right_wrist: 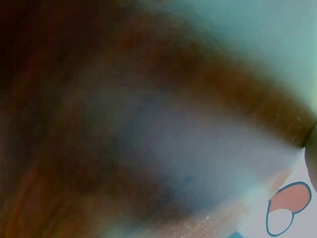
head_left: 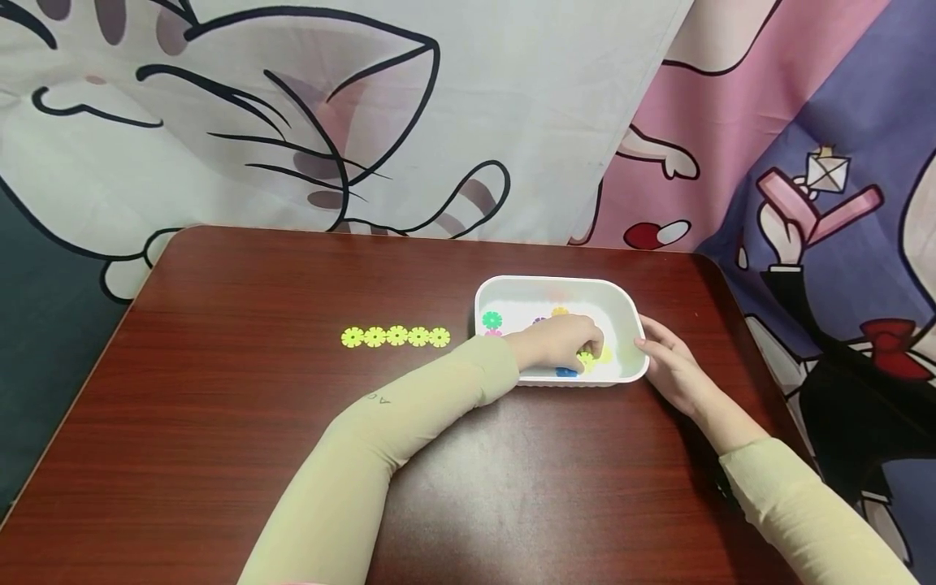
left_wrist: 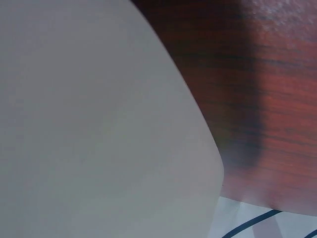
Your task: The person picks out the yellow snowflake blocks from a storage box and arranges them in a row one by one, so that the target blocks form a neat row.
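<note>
Probably light, stiff, best pinched edgewise: yellow flower-shaped plastic pieces (head_left: 587, 361) just beside left hand (head_left: 561, 340) | left hand curled; pinch: cannot tell | right hand (head_left: 674, 367) pinches white oblong plastic tray (head_left: 623, 345) by nearest end

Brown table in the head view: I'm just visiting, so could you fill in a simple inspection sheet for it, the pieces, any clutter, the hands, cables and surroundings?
Surface: brown table with dark wood grain and a pale sheen near the front.
Job's things: five yellow flower pieces in a row, left of a white tray holding mixed-colour pieces.
Clutter: nothing seen.
Left hand: inside the tray, fingers curled among pieces; whether it holds one is unclear.
Right hand: holds the tray's right end, thumb at the rim.
Cables: nothing seen.
Surroundings: cartoon-printed cloth beyond the table and to its right.
</note>
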{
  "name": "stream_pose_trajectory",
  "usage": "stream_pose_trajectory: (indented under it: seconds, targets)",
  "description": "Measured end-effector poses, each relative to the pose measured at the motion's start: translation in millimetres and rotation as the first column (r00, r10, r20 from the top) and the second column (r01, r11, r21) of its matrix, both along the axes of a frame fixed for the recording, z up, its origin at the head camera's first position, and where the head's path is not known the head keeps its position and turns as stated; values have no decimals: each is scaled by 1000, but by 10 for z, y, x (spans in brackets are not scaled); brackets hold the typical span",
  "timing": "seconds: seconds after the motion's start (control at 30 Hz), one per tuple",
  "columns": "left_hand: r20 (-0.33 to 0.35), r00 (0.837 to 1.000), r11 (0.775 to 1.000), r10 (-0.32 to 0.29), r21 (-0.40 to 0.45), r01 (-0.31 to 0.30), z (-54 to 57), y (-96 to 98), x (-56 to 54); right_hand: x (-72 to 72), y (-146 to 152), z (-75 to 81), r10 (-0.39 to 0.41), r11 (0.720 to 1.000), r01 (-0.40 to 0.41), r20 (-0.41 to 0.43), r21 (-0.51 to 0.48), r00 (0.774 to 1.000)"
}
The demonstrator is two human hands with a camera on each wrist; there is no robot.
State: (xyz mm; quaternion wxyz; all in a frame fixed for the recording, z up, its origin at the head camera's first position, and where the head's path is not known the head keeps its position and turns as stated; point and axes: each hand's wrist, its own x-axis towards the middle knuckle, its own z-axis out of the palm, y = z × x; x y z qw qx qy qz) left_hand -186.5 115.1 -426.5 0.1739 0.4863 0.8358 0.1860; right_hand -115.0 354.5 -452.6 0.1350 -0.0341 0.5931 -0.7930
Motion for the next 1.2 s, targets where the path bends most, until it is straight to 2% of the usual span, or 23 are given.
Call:
stream_pose_trajectory:
  seconds: [0.17, 0.37, 0.57, 0.8, 1.1, 1.2]
  targets:
    - [30, 999, 1000, 17, 18, -17, 11, -5, 1, 3, 4, -5, 3, 1000, -3, -2, -4, 1000]
    - [113, 992, 995, 64, 72, -73, 3, -13, -19, 3, 2, -13, 2, 1000, -2, -5, 0, 1000]
    - [177, 981, 985, 79, 140, -105, 64, -61, -11, 0, -1, -15, 0, 1000, 0, 1, 13, 1000]
    - [215, 972, 970, 98, 199, -142, 104, -126, -36, 3, 4, -15, -2, 1000, 2, 1, 9, 1000]
    - [310, 942, 916, 130, 325, -234, 216, -282, -103, 6, 1, -13, -6, 1000, 6, -4, 5, 1000]
    - [355, 921, 890, 164, 348, -293, 259, -354, -116, 5, 1, -13, -10, 1000, 10, 0, 10, 1000]
